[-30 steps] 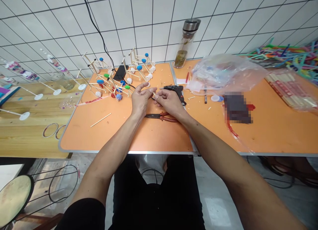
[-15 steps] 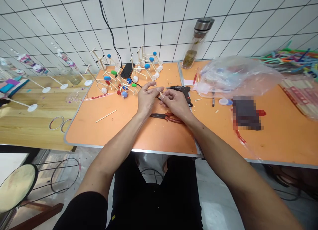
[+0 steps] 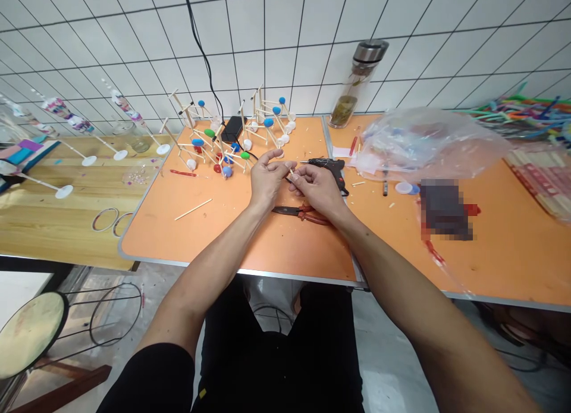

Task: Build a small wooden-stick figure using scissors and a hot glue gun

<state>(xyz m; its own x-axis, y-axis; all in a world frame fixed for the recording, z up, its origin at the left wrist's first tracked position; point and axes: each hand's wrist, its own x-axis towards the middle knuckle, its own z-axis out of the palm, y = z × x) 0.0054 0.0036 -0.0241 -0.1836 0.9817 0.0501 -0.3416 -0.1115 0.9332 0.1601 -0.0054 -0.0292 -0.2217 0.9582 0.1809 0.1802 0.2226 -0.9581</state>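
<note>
Over the orange table (image 3: 250, 246), my left hand (image 3: 269, 178) and my right hand (image 3: 319, 187) meet, fingertips pinched around a short, thin wooden stick (image 3: 291, 172). Most of the stick is hidden by the fingers. Just below my hands lie pliers (image 3: 303, 213) with reddish handles, partly under my right wrist. A black glue gun (image 3: 332, 170) rests behind my right hand. To the left of my left hand is a longer wooden stick (image 3: 193, 209). Beyond it stand several stick frames (image 3: 196, 140) with blue, green, red and white pieces.
At the back are a black phone-like box (image 3: 232, 129) and a glass tea bottle (image 3: 357, 85). A clear plastic bag (image 3: 428, 142), a blurred dark item (image 3: 446, 210) and bundled sticks (image 3: 542, 181) lie right. Decorated sticks on white discs (image 3: 89, 161) stand on the wooden table left.
The view has shifted slightly, so the table things appear a little lower and further right. Both hands stay together with the short stick between their fingertips.
</note>
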